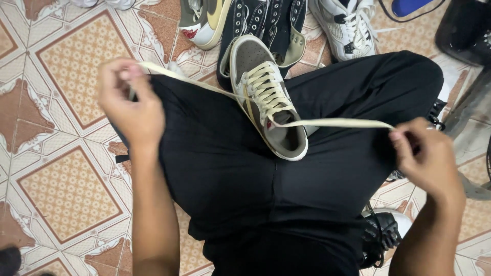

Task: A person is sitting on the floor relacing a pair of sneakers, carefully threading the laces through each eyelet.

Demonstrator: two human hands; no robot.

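Hands pinched shut on a cream lace's two ends, our left hand (128,105) and right hand (427,156) stretch the lace (327,122) sideways, with the brown sneaker (266,97) on our lap between them, toe pointing away.

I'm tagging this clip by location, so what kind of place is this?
Probably a home floor or a small shoe-care spot. The person sits on patterned floor tiles, a brown sneaker lies on their lap with its lace pulled out, and other shoes lie around.
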